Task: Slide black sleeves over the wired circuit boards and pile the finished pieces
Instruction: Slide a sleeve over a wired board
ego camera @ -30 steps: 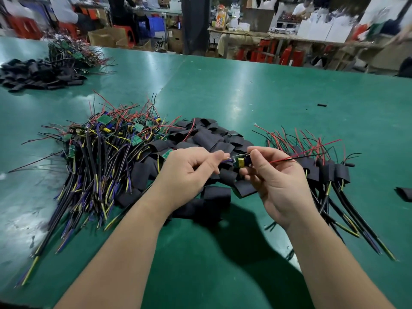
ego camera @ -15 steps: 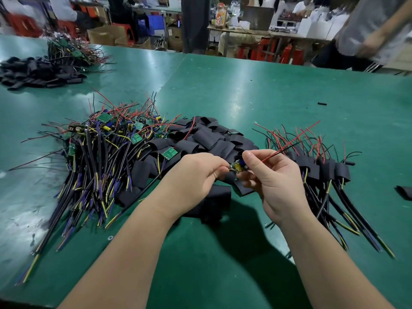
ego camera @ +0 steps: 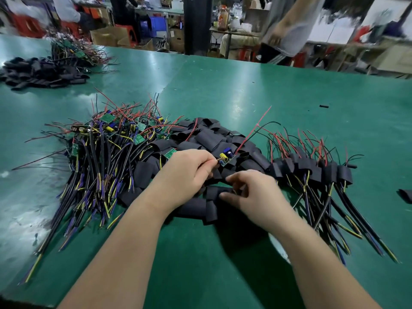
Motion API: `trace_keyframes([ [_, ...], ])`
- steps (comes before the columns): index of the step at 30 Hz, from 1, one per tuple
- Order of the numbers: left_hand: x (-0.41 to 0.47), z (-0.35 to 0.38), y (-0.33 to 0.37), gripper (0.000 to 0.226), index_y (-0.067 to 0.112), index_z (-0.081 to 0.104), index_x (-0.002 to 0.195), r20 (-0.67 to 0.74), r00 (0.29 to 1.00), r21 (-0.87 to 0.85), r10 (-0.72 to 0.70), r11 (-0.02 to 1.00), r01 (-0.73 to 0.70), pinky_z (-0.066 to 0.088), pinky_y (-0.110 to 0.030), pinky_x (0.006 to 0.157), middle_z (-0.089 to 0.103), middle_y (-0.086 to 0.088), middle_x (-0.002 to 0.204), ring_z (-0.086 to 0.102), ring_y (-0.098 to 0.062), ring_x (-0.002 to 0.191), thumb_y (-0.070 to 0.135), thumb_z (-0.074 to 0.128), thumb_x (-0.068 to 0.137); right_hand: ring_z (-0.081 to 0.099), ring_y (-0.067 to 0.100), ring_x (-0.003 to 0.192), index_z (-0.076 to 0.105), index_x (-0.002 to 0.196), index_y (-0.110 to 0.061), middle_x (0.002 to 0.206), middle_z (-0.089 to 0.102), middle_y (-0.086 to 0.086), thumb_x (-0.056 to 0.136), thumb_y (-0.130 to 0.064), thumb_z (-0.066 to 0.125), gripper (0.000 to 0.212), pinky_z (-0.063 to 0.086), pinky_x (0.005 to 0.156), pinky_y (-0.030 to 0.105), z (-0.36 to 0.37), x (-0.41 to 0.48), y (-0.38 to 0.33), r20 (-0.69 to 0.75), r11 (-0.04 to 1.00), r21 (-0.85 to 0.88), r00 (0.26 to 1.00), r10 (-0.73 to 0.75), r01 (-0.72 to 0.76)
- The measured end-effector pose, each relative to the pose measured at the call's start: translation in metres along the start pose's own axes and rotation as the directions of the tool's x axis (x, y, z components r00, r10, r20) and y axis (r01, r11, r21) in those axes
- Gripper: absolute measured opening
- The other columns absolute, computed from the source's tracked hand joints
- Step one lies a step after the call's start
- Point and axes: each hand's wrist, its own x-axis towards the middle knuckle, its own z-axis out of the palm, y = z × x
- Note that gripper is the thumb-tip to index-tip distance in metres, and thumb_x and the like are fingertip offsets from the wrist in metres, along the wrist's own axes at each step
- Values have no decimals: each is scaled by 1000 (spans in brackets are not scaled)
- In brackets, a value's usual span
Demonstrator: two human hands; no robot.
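Left hand [ego camera: 185, 175] pinches the wired circuit board [ego camera: 226, 157] at frame centre, clear of the tabletop [ego camera: 223, 85]. Right hand [ego camera: 254, 195] has let go and dropped to the loose black sleeves [ego camera: 209, 139], fingers [ego camera: 231, 179] curling round one sleeve [ego camera: 215, 192]; whether they grip it I can't tell. Sleeving looks next. The finished pile [ego camera: 312, 168] sits to the right.

Surface [ego camera: 245, 90]: glossy green, pale glare streaks.
Sleeves [ego camera: 209, 137]: matt black, all alike, no markings.
Boards [ego camera: 108, 118] in the left heap: green, studded with yellow and blue parts.
Cables [ego camera: 100, 175]: black jackets, yellow and purple cores at the tips.
Held board [ego camera: 226, 158]: green, one yellow part, one blue part. Lead [ego camera: 254, 128] rising from it: red.
Finished pile [ego camera: 312, 166]: black band across the middle, red and black above, yellow and blue at the near ends.
Far pile [ego camera: 40, 72]: black.
Background: red stools [ego camera: 26, 25], blue crate [ego camera: 157, 24], brown boxes [ego camera: 107, 36], black pillar [ego camera: 197, 25].
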Motion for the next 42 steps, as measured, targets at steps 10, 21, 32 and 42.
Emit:
trace_keyframes([
  [10, 0, -2, -7, 10, 14, 71, 92, -23, 1000, 47, -12, 999, 13, 41, -10, 68, 66, 8, 78, 56, -3, 75, 16, 62, 91, 57, 25, 96, 63, 83, -12, 101, 62, 5, 78, -34, 75, 26, 41, 80, 32, 4, 6, -9, 103, 979, -146, 986, -130, 144],
  [21, -1, -13, -11, 11, 15, 70, 90, -68, 996, 8, -52, 999, 53, 37, -4, 67, 65, 14, 74, 58, 2, 75, 9, 61, 91, 54, 6, 73, 71, 100, -15, 75, 58, -8, 72, -30, 75, 32, 42, 69, 20, -9, 5, 0, -34, 986, 0, 985, -166, 166],
  [32, -1, -19, -13, 25, 38, 61, 83, -102, 992, -107, -69, 993, 58, 47, -20, 68, 65, 18, 80, 60, -2, 72, 16, 55, 93, 72, 31, 85, 56, 93, -8, 78, 68, 7, 90, -14, 56, 7, 57, 65, 30, -55, 9, 16, 0, -163, 984, 906, 424, 77],
  [42, -3, -18, -13, 30, 37, 60, 83, -94, 994, -64, -50, 997, 44, 42, -10, 65, 65, 17, 74, 59, 0, 74, 9, 57, 93, 71, 24, 93, 60, 103, 5, 98, 72, 15, 87, -18, 56, 28, 59, 74, 30, -52, 8, 8, 144, -487, 867, 887, 439, 101],
])
